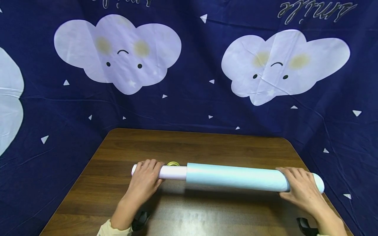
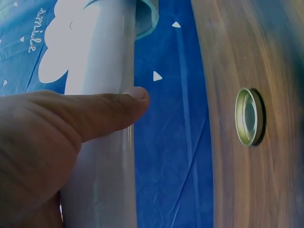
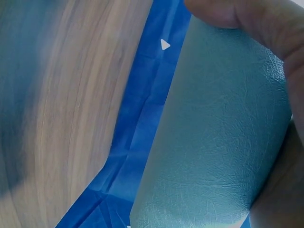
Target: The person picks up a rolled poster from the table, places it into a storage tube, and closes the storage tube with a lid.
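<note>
A long light-blue tube (image 1: 236, 177) with a leathery-looking surface is held level above the table. From its left end sticks out a thinner white tube (image 1: 175, 172), which has a smooth sheen in the left wrist view. My left hand (image 1: 146, 175) grips the white tube near its far left end, the thumb lying across it. Near its right end, the light-blue tube is held in my right hand (image 1: 301, 186), with the thumb below and the fingers over the top. Behind the white tube, a round gold-rimmed metal lid (image 2: 250, 117) lies on the table, partly hidden in the head view.
Under both hands stands a brown wood-grain table (image 1: 192, 144) with rounded far corners. A dark blue cloth (image 1: 195, 98) printed with white clouds and small triangles hangs behind it and along its sides. Black straps (image 1: 140, 220) sit at both wrists.
</note>
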Demonstrator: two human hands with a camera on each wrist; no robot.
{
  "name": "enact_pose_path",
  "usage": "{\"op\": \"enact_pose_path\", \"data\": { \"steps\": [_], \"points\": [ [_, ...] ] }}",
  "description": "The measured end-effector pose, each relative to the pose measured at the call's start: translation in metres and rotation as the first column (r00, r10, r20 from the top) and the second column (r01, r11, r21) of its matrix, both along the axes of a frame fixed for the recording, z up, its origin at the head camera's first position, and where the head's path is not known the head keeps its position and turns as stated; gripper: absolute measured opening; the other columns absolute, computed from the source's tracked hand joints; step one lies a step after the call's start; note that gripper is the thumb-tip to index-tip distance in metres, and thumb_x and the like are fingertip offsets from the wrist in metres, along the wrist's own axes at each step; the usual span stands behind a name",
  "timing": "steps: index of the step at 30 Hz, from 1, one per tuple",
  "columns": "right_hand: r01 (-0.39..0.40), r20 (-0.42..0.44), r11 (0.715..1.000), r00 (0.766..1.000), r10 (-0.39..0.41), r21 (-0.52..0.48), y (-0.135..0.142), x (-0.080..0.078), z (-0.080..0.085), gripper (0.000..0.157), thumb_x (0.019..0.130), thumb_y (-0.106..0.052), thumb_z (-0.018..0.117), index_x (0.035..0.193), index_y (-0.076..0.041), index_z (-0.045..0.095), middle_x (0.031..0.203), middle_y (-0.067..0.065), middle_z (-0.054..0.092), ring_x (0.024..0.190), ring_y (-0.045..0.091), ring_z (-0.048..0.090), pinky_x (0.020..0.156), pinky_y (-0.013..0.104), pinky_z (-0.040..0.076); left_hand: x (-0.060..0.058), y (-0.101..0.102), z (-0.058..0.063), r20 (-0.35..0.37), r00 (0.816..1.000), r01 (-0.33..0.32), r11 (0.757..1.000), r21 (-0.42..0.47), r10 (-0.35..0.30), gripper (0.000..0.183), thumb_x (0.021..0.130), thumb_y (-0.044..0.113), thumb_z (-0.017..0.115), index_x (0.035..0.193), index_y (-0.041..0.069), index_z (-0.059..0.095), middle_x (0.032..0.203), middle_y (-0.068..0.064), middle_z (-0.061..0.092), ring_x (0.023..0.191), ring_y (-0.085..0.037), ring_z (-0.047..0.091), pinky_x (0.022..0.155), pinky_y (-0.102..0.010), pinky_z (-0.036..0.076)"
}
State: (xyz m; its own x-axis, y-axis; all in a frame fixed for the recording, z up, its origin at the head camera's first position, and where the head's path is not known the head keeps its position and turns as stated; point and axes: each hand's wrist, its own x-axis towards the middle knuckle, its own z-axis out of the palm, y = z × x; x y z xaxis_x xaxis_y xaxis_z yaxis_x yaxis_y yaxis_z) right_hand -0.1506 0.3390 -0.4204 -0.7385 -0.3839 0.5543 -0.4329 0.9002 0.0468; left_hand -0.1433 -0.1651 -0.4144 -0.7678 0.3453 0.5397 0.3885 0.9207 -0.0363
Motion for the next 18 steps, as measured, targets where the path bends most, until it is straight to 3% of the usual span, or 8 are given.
{"op": "enact_pose_path", "data": {
  "steps": [18],
  "points": [
    [0.013, 0.051, 1.0, 0.999, -0.013, 0.003, -0.009, -0.003, -0.001, 0.083, 0.041, -0.023, 0.084, 0.118, -0.011, 0.057, 0.102, 0.014, 0.062, 0.093, 0.037, 0.054, 0.076, 0.052, 0.036, -0.001, 0.026, -0.004, -0.022, 1.0, 0.02, 1.0, 0.016, -0.019, 0.051, 0.061, 0.029, 0.086, 0.101, 0.013, 0.06, 0.089, -0.003, 0.062, 0.09, -0.024, 0.059, 0.083, -0.042, 0.043]
  ]
}}
